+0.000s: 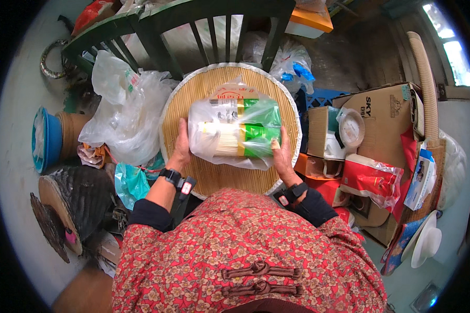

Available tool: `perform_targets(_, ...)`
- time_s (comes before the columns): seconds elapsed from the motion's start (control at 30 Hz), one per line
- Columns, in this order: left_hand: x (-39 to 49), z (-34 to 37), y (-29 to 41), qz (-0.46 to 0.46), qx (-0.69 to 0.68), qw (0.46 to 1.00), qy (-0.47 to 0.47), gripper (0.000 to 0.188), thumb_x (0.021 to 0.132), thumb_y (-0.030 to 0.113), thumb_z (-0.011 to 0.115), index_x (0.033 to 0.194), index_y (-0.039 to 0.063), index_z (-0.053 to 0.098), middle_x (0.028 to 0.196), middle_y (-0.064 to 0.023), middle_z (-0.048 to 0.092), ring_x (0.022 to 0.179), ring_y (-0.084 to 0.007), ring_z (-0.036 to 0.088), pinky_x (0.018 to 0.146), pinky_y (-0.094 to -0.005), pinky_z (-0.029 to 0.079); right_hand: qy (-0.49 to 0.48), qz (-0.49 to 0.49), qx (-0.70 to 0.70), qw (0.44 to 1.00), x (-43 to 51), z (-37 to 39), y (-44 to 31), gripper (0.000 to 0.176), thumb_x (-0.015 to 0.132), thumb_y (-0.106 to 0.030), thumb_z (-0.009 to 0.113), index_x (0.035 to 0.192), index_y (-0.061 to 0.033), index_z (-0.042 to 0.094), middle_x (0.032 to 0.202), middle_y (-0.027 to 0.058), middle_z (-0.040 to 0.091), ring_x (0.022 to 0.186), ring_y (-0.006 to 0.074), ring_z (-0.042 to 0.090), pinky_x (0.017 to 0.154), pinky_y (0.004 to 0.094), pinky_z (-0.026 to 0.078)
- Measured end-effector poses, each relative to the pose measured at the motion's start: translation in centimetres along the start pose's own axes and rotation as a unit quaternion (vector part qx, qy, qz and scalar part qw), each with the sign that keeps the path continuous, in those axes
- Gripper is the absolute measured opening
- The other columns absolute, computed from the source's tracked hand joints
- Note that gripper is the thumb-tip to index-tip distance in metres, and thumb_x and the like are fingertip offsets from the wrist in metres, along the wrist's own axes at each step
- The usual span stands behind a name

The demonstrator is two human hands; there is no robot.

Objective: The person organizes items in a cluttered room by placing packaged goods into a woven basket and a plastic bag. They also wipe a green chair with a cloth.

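Observation:
A clear plastic bag (235, 156) with printed packs of dried noodles (227, 143) inside lies over a round woven mat (219, 180) with a white edge. My left hand (183, 143) is upright at the bag's left end, its fingers extended; whether it presses the bag is hard to tell. At the right end, my right hand (282, 154) touches the bag, thumb on the near side and fingers behind the edge. The packs have green and yellow wrappers, with pale sticks showing through.
Behind the mat stands a dark green slatted chair back (203, 23). Crumpled plastic bags (129, 113) and a teal bag (131, 186) are at left. On the right are a large cardboard box (384, 113), a red packet (370, 176) and a small open carton (317, 133).

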State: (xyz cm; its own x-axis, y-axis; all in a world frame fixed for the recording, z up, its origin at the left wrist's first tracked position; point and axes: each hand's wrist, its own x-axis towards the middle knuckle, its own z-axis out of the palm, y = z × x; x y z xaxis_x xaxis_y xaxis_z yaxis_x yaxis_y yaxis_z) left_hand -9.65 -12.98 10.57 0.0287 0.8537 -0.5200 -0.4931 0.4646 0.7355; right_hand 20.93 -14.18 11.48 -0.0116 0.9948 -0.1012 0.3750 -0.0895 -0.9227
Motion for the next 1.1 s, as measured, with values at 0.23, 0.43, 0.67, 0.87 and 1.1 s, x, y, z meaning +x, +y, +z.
perform_targets(0.23, -0.6, 1.9, -0.5, -0.042, -0.085, 0.995, -0.027, 0.072, 0.09, 0.06, 0.033, 0.134, 0.003, 0.035, 0.131, -0.009, 0.047, 0.117, -0.0211, 0.047, 0.102, -0.034, 0.034, -0.006, -0.137, -0.075, 0.988, 4.5, 0.3, -0.3, 0.056, 0.092, -0.027, 0.043, 0.135, 0.0065, 0.027, 0.135, 0.0245, 0.032, 0.126, 0.0355, 0.032, 0.106, 0.0396, 0.024)
perform_targets(0.43, -1.9, 2.3, -3.2, 0.019, -0.039, 0.997, 0.058, 0.068, 0.093, 0.055, 0.03, 0.137, 0.004, 0.032, 0.135, -0.0094, 0.042, 0.125, -0.0202, 0.038, 0.106, -0.0333, 0.028, -0.03, -0.068, -0.03, 0.997, 9.5, -0.5, 0.0, 0.046, 0.089, -0.024, 0.049, 0.126, 0.004, 0.042, 0.124, 0.0213, 0.046, 0.116, 0.0319, 0.045, 0.099, 0.0362, 0.033)
perform_targets(0.67, -4.6, 5.1, 4.9, 0.275, 0.293, 0.916, -0.001, 0.067, 0.081, 0.033, 0.058, 0.137, 0.006, 0.031, 0.133, -0.0108, 0.042, 0.124, -0.0219, 0.039, 0.107, -0.0372, 0.023, 0.024, -0.106, -0.038, 0.993, 3.4, -2.8, -8.4, 0.015, 0.083, -0.009, 0.056, 0.095, 0.0001, 0.057, 0.093, 0.0138, 0.059, 0.088, 0.0246, 0.058, 0.077, 0.0336, 0.045)
perform_targets(0.87, -3.9, 8.4, 8.7, 0.329, 0.602, 0.71, -0.16, 0.051, 0.072, 0.013, 0.063, 0.121, 0.009, 0.05, 0.107, -0.0108, 0.059, 0.104, -0.0259, 0.053, 0.102, -0.0434, 0.029, -0.207, -0.315, -0.215, 0.901, 3.5, 1.3, -11.5, 0.046, 0.068, -0.015, 0.07, 0.108, -0.0037, 0.052, 0.108, 0.013, 0.055, 0.103, 0.0295, 0.053, 0.084, 0.0395, 0.043)
perform_targets(1.1, -6.7, 3.6, 9.6, 0.309, 0.588, 0.724, -0.187, 0.02, 0.068, 0.003, 0.062, 0.087, 0.009, 0.061, 0.082, -0.0049, 0.061, 0.085, -0.024, 0.059, 0.097, -0.0429, 0.035, -0.265, -0.291, -0.427, 0.814, 5.8, 1.6, -8.6, 0.08, 0.057, -0.027, 0.076, 0.126, -0.0092, 0.041, 0.126, 0.013, 0.044, 0.119, 0.0322, 0.04, 0.101, 0.0487, 0.029)
